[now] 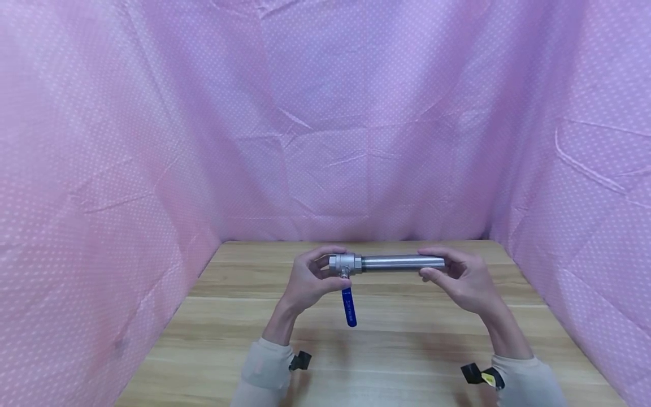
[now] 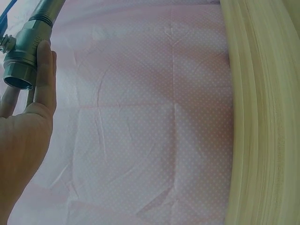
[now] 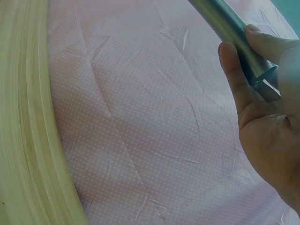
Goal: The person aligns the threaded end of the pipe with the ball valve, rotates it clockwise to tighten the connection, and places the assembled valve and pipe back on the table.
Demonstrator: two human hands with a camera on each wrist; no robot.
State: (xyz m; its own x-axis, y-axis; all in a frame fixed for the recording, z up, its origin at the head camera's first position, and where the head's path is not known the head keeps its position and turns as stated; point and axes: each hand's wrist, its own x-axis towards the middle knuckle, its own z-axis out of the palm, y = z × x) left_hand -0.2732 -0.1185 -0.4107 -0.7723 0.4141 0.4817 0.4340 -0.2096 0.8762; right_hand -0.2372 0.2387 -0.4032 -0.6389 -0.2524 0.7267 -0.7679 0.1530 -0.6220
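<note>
A silver ball valve (image 1: 347,263) with a blue lever handle (image 1: 348,308) is joined to a straight metal pipe (image 1: 396,263), held level above the table. My left hand (image 1: 311,280) grips the valve body, fingers behind it and thumb near the base of the lever, which points toward me. On the other side, my right hand (image 1: 465,281) pinches the pipe's free end between thumb and fingers. Threads (image 2: 42,18) show where the pipe meets the valve in the left wrist view. The pipe's open end (image 3: 265,75) faces the right palm in the right wrist view.
The wooden table (image 1: 386,356) spreads beneath both hands. Pink dotted cloth (image 1: 325,141) hangs behind it and along both sides. Each wrist wears a small black camera, such as the left one (image 1: 301,360).
</note>
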